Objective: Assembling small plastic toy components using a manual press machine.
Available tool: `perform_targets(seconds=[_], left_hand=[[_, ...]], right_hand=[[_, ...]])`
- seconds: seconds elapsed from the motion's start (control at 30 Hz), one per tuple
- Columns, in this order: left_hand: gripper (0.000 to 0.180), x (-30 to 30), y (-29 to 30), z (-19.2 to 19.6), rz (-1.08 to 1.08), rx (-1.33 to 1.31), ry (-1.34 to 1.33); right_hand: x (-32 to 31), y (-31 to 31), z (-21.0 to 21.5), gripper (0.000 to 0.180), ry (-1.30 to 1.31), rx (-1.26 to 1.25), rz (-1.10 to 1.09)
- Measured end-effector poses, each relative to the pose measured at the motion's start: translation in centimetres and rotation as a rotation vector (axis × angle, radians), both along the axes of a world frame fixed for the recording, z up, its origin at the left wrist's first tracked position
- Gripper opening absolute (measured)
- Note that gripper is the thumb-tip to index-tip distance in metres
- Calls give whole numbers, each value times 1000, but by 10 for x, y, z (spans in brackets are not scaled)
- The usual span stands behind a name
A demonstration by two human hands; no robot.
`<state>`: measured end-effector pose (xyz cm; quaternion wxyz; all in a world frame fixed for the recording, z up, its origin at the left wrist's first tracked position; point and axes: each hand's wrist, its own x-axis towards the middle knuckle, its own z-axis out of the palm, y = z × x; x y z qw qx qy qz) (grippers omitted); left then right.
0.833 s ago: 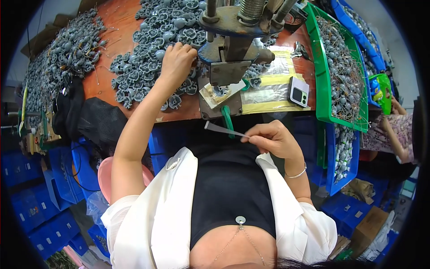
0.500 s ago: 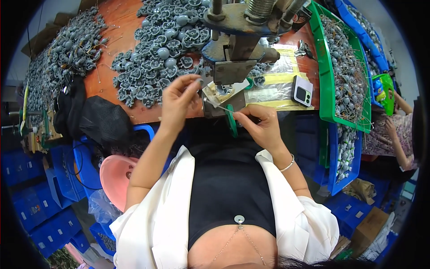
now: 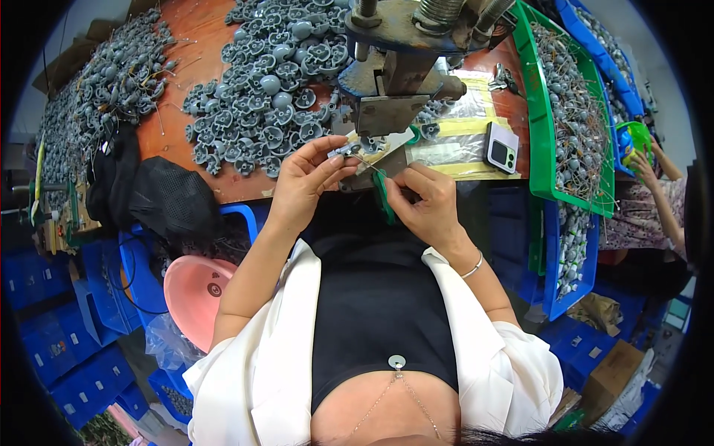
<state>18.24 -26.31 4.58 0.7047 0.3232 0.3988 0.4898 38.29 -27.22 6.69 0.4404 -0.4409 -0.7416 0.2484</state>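
Observation:
My left hand [image 3: 306, 175] pinches a small grey plastic part [image 3: 342, 151] between thumb and fingertips, just below the press head [image 3: 390, 115]. A thin pale wire [image 3: 367, 161] stretches from around that part toward my right hand [image 3: 428, 199], whose thumb and forefinger are closed on its end. Both hands are in front of the press, close to the table's front edge. A green ring-like piece [image 3: 383, 199] hangs at the edge, partly behind my right fingertips. Beneath the press head, the work spot is partly covered by my left fingers.
Grey plastic caps [image 3: 260, 97] lie heaped left of the press, with wired grey parts [image 3: 111, 89] farther left. On the right are a phone [image 3: 502, 147], keys [image 3: 506, 78] and a green tray [image 3: 545, 149] of wired parts. A co-worker's hand [image 3: 647, 171] shows far right.
My left hand has moved right and down, bringing the grey part nearer the press and my right hand. My right hand has shifted slightly up and left, its fingers curled more.

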Motion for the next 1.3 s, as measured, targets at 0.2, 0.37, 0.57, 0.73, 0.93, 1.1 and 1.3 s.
perform_targets(seconds=[0.2,0.37,0.57,0.73,0.93,1.1,1.3], left_hand=[[23,3,0,7,9,-5,111],[17,1,3,-1,-48,39,73],[35,26,-9,5,-123,579,580],[45,30,-13,12,31,1057,1073],[43,7,-24,7,109,370,80],[55,41,-25,21,547,504,29],[32,31,-27,12,160,946,1214]], right_hand=[[2,-2,1,15,-70,40,24],[0,1,2,10,-33,49,80],[6,-1,-16,11,204,-333,40],[15,4,-5,15,851,-1203,188],[16,12,-21,12,718,-756,108],[10,12,-22,10,460,-543,111],[4,13,-23,21,406,-525,325]])
